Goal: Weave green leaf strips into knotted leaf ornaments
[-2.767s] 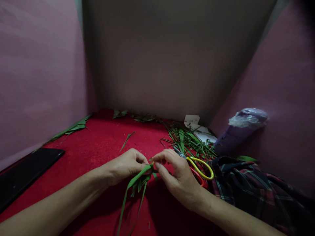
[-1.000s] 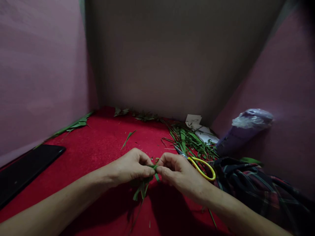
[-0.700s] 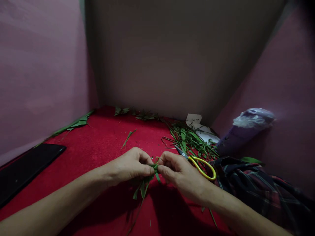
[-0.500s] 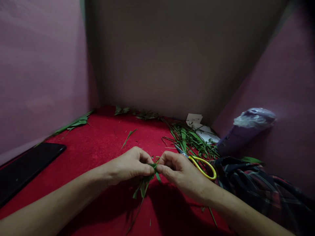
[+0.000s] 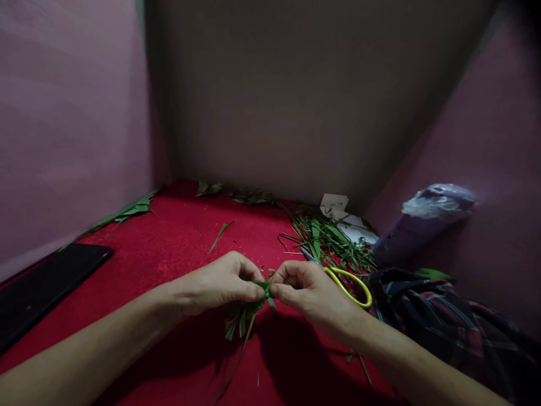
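Between my two hands, low in the middle of the head view, is a small bunch of green leaf strips. My left hand pinches it between thumb and fingers from the left. From the right, the fingertips of my right hand are closed on the same strips, almost touching the left fingertips. Narrow ends and a long thin strip hang below the left fingers. Scissors with yellow handles lie just beyond my right hand, which hides part of them. The exact fold inside the fingers is hidden.
Red cloth covers the surface. Cut leaves and stems are heaped at back right, by white papers. A purple plastic-topped object leans near the wall. Plaid fabric lies right, a black phone-like slab left.
The hanging ends of the leaf strips have shifted slightly left and spread. Both hands keep nearly the same place and grip.
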A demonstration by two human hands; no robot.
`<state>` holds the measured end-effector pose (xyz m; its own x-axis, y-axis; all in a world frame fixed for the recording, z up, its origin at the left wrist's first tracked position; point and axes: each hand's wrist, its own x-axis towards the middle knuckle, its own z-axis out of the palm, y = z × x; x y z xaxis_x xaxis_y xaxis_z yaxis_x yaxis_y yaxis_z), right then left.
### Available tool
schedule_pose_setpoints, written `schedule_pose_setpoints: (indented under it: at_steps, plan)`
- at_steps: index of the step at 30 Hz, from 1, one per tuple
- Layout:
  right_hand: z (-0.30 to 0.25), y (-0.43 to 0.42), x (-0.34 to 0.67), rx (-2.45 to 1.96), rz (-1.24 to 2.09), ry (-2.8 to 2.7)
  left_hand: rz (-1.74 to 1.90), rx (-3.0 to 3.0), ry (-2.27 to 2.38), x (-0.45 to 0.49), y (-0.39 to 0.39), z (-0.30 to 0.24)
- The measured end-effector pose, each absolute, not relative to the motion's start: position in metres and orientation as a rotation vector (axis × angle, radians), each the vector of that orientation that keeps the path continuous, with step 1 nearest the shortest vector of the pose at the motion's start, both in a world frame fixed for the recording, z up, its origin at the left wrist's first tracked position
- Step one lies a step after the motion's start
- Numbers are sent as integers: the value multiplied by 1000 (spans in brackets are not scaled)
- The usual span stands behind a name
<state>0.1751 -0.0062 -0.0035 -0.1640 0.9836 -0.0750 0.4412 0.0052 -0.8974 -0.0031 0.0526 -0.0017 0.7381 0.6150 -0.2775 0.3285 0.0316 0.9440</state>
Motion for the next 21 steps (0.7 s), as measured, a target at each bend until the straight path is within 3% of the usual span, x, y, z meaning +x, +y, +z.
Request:
schedule_pose_setpoints:
  at_steps: [21]
  plan:
    - [-6, -6, 173, -1473, 1168, -1587, 300, 1527, 937, 3, 48, 0]
